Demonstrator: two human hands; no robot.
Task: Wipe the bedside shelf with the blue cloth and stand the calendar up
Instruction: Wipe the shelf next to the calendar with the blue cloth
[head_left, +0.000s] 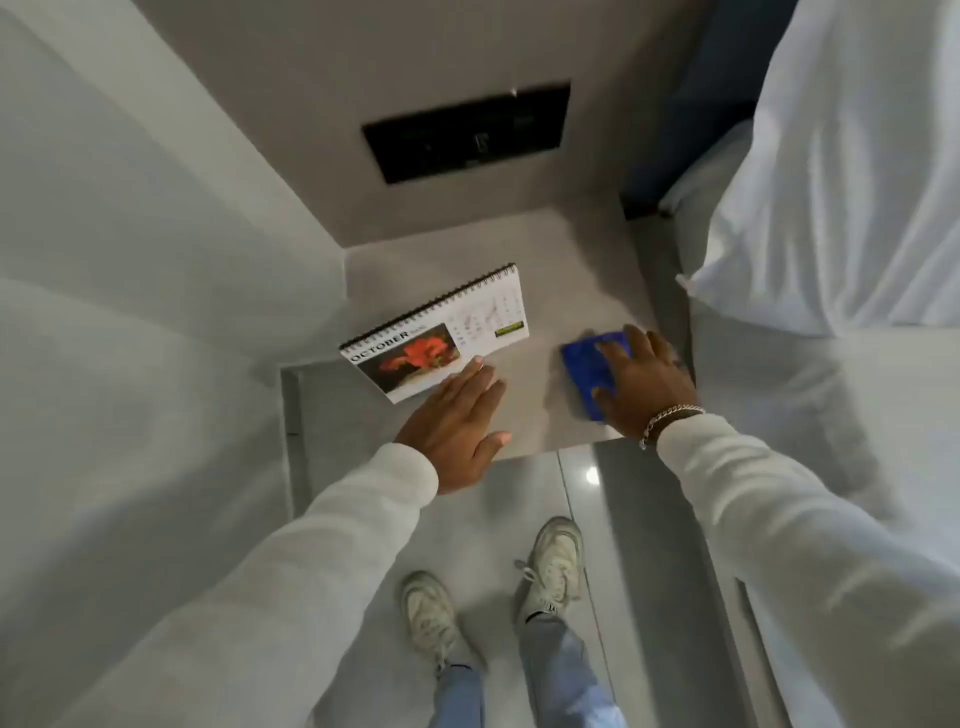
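The right hand (644, 382) lies flat on the blue cloth (592, 371), palm down with the fingers spread, pressing it onto the grey bedside shelf (530, 415). The hand covers the cloth's near-right part, so only the far and left portions of the blue show, and these are blurred; its folds and full outline cannot be made out. A chain bracelet (670, 418) sits at that wrist, just ahead of a white sleeve.

To the left of the cloth, the left hand (457, 423) is open, fingers together and extended. Its fingertips reach the near edge of the calendar (441, 332); whether they touch the page or merely hover over it cannot be told. The hand grips nothing.

The calendar sits just beyond the left hand's fingertips, well left of the cloth, its spiral binding on the far side. It shows "OCTOBER" and a red flower picture; the date grid is too blurred to read. Whether it lies flat or leans cannot be told.

Beyond both hands, a dark panel (467, 132) is set in the wall, its markings illegible. To the right of the right hand, white bedding (841, 182) runs out of view. Below the hands, two pale sneakers (553, 564) stand on a glossy floor.
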